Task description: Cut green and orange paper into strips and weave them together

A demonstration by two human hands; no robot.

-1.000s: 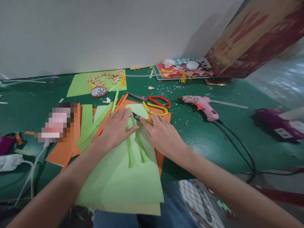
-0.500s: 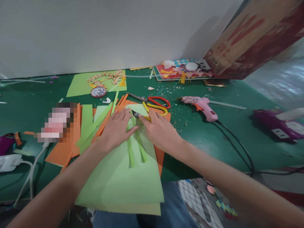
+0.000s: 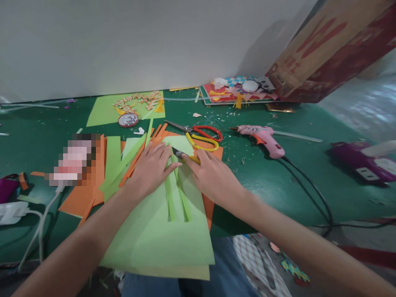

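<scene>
My left hand point(image 3: 151, 169) lies flat with fingers spread on a light green paper sheet point(image 3: 154, 231), pressing it onto the green table point(image 3: 278, 181). My right hand point(image 3: 212, 175) is closed on a small yellow craft knife point(image 3: 185, 156); its blade rests on the sheet's far end beside my left fingertips. Narrow strips cut into the sheet point(image 3: 176, 198) run toward me between the two hands. The sheet's near edge hangs over the table's front edge above my lap.
Orange and green paper strips point(image 3: 111, 165) lie left of my hands. Red and yellow scissors point(image 3: 201, 136) and a pink glue gun point(image 3: 262, 138) with a black cord lie beyond my right hand. A cardboard box point(image 3: 328, 49) stands at the back right, a purple device point(image 3: 361, 163) at right.
The knife in my right hand has slid slightly toward me along the sheet. My left hand stays pressed in place.
</scene>
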